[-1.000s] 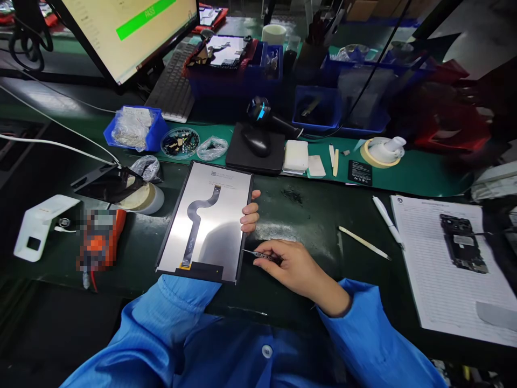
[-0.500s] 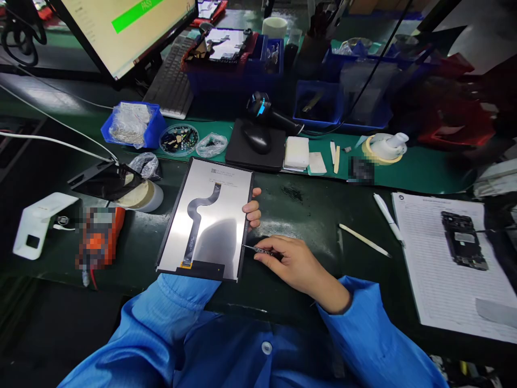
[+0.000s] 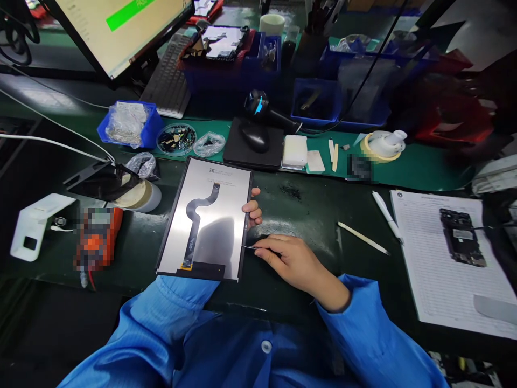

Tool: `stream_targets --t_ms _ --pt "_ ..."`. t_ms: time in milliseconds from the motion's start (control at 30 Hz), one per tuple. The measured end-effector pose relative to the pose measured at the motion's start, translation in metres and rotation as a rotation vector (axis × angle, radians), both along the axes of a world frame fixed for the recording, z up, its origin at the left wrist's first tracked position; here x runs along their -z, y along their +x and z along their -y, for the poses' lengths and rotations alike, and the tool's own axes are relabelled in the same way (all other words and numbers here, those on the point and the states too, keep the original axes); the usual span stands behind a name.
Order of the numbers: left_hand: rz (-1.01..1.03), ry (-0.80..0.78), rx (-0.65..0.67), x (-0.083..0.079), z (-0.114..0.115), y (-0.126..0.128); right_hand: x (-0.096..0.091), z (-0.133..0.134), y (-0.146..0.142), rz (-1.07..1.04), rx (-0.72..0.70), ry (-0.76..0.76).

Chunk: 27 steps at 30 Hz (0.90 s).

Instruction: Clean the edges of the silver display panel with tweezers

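A silver display panel (image 3: 210, 215) with a black flex cable down its back is tilted up above the dark mat. My left hand (image 3: 252, 209) reaches under it, and only the fingertips show, curled round the panel's right edge. My right hand (image 3: 293, 260) rests on the mat just right of the panel, pinched on thin metal tweezers (image 3: 251, 247). The tweezer tip touches the panel's lower right edge.
A black mouse (image 3: 254, 136) on its pad and a barcode scanner (image 3: 258, 103) lie behind the panel. Blue bins (image 3: 127, 123), a keyboard (image 3: 169, 81) and a monitor (image 3: 117, 27) stand at the back left. A paper sheet (image 3: 440, 269) with a circuit board (image 3: 460, 237), a white pen (image 3: 385, 215) and a stick (image 3: 363, 238) are to the right.
My right hand has closed tighter over the tweezers, hiding more of them. The panel and my left hand have barely moved.
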State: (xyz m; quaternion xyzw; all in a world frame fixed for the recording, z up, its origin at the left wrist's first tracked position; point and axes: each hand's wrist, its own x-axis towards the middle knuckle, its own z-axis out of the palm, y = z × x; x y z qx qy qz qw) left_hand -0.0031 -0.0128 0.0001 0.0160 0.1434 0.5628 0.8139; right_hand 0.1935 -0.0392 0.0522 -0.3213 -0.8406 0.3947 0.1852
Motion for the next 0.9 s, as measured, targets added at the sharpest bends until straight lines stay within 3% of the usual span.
stream_targets --t_ms 167,367,533,767,900 --pt "-0.038 -0.035 0.014 -0.003 -0.001 0.001 -0.002 0.0 0.0 0.011 0.051 -0.078" --pt "-0.017 0.011 0.018 0.005 -0.001 -0.001 -0.001 -0.001 -0.001 0.019 0.006 0.003" --pt "-0.037 -0.014 0.042 0.008 -0.001 -0.005 -0.002 0.001 -0.001 0.015 0.056 -0.087" --pt "-0.046 -0.07 0.044 0.007 0.0 -0.006 -0.003 -0.001 0.001 0.0 0.019 -0.016" --pt "-0.053 -0.08 0.064 0.007 -0.002 -0.007 -0.005 0.0 0.0 0.007 0.052 -0.091"
